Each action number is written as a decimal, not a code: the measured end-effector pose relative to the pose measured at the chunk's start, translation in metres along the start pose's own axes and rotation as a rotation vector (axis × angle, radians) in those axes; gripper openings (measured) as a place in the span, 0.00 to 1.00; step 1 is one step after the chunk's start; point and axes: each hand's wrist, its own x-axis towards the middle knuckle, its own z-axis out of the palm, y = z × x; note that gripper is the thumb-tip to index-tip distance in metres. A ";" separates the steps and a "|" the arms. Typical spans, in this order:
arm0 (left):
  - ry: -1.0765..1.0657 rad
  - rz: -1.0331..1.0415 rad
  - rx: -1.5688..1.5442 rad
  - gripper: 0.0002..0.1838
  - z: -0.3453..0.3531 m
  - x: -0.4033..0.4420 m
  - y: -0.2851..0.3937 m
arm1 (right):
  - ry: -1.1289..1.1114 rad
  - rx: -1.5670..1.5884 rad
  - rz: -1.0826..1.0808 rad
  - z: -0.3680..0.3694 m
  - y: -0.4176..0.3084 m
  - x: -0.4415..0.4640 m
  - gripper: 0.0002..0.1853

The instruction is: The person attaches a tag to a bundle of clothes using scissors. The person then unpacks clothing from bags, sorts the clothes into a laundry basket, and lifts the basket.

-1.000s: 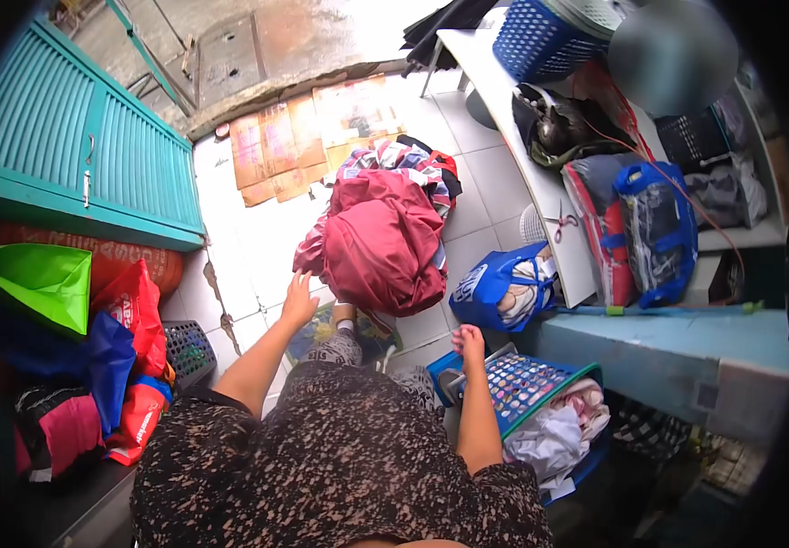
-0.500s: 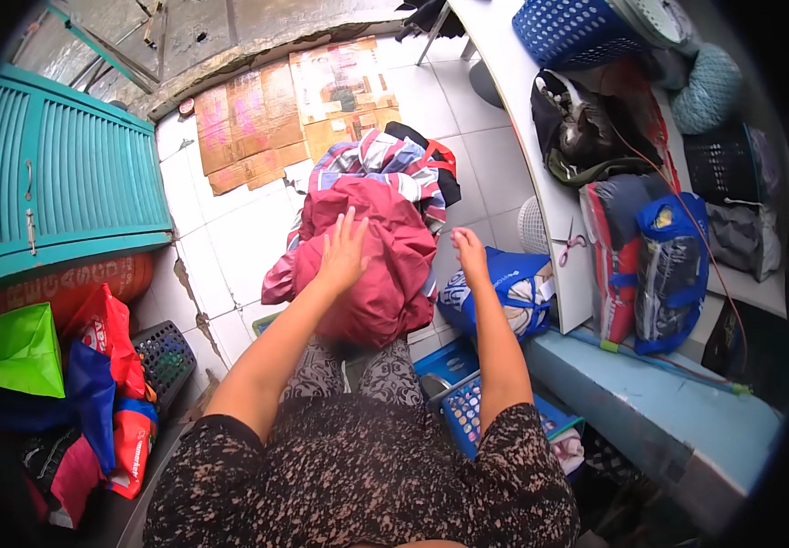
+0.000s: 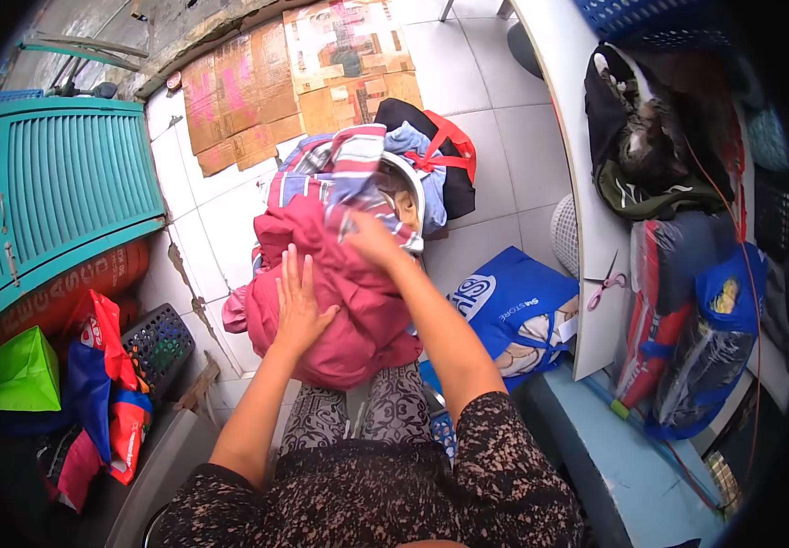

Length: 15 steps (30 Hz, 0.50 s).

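A large bunched maroon cloth [image 3: 349,320] lies in front of my knees. My left hand [image 3: 296,306] rests flat on it, fingers stretched out. Just beyond, my right hand [image 3: 372,239], smeared by motion, has its fingers closed on the lower part of a striped cloth [image 3: 358,155] in red, white and blue-grey. Behind these cloths shows the white rim of a round container [image 3: 420,187] with a tan cloth inside. Against its far side are a light blue cloth [image 3: 406,140] and a black bag with red straps [image 3: 454,151].
Flattened cardboard [image 3: 248,100] covers the tiles ahead. A teal louvred cabinet [image 3: 66,192] stands left, above bright shopping bags [image 3: 20,370]. To the right are a blue store bag [image 3: 513,301], scissors [image 3: 608,285] on a white surface, and a cat [image 3: 646,137] lying on dark cloth.
My right hand has moved left from beside the pile onto the striped cloth, which is pulled aside, exposing the container's rim. My left hand has shifted down and left on the maroon cloth.
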 end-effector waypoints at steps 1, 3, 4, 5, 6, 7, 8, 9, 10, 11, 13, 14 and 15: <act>-0.009 0.022 -0.046 0.50 0.002 0.004 -0.004 | -0.146 -0.210 0.089 0.010 -0.006 -0.001 0.21; -0.116 -0.003 0.143 0.45 0.014 0.020 -0.011 | -0.247 -0.453 0.023 0.012 -0.019 0.003 0.18; -0.169 -0.013 0.237 0.43 0.022 0.030 -0.016 | -0.260 -0.532 -0.028 0.012 -0.012 0.009 0.17; -0.238 -0.046 0.247 0.38 0.031 0.040 -0.019 | -0.299 -0.429 0.043 0.013 0.007 0.019 0.17; -0.254 -0.069 0.253 0.37 0.043 0.049 -0.025 | -0.338 -0.328 0.118 0.015 0.034 0.031 0.16; -0.269 -0.097 0.256 0.37 0.056 0.055 -0.031 | -0.379 -0.227 0.192 0.014 0.049 0.037 0.15; -0.279 -0.119 0.263 0.36 0.064 0.063 -0.035 | -0.301 -0.029 0.198 0.005 0.047 0.038 0.14; -0.276 -0.140 0.280 0.34 0.067 0.065 -0.036 | -0.218 0.170 0.203 -0.010 0.042 0.034 0.14; -0.275 -0.138 0.285 0.34 0.070 0.065 -0.039 | -0.136 0.370 0.207 -0.025 0.038 0.030 0.13; -0.270 -0.138 0.290 0.35 0.074 0.065 -0.044 | 0.117 0.219 0.101 -0.039 0.047 0.030 0.12; -0.266 -0.152 0.326 0.35 0.077 0.065 -0.048 | 0.496 -0.258 0.029 -0.076 0.062 0.027 0.15; -0.270 -0.165 0.347 0.35 0.078 0.067 -0.046 | 0.620 -0.586 0.065 -0.094 0.065 0.026 0.17; -0.277 -0.178 0.366 0.36 0.080 0.068 -0.044 | 0.685 -0.711 0.043 -0.102 0.078 0.031 0.19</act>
